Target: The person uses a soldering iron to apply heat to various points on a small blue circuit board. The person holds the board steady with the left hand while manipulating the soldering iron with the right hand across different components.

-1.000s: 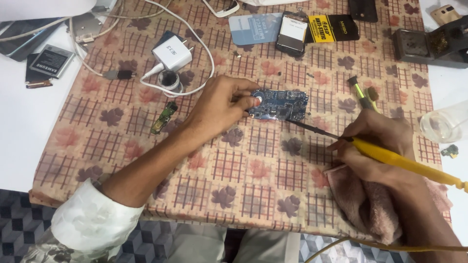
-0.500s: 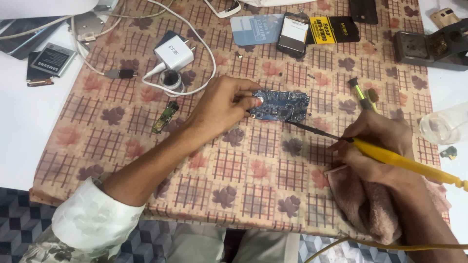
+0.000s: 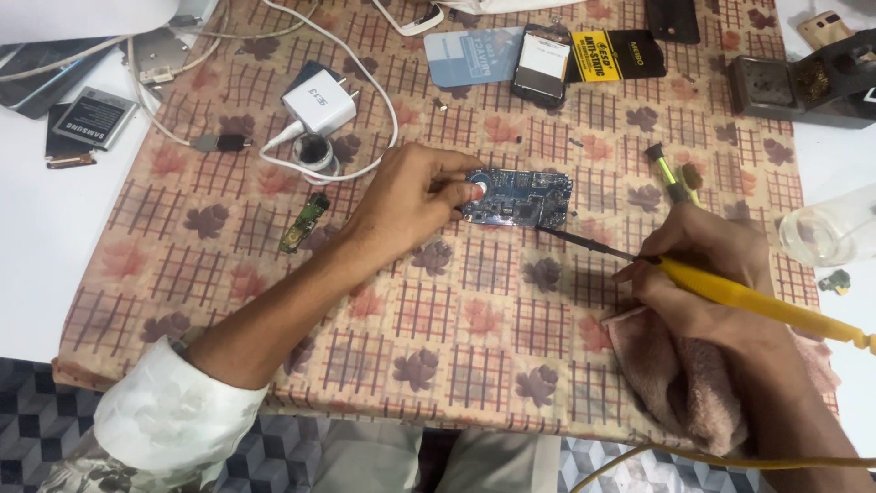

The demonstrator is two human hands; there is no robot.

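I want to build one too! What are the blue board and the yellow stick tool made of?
The blue board looks like stiff, glossy circuit-board laminate: flat, with small metal parts that catch the light. The yellow stick tool seems to have a smooth plastic handle and a thin, dark shaft, probably metal. The pink cloth under the right hand looks like soft, fuzzy towelling.

bare cloth [image 3: 474,319] below board [image 3: 516,197], charger [image 3: 319,103] upper left

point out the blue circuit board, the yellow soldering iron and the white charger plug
blue rectangular circuit board [image 3: 525,198], head view, middle of its top face
yellow-handled soldering iron [image 3: 730,294], head view, on the handle
white square charger plug [image 3: 319,103], head view, centre of its body
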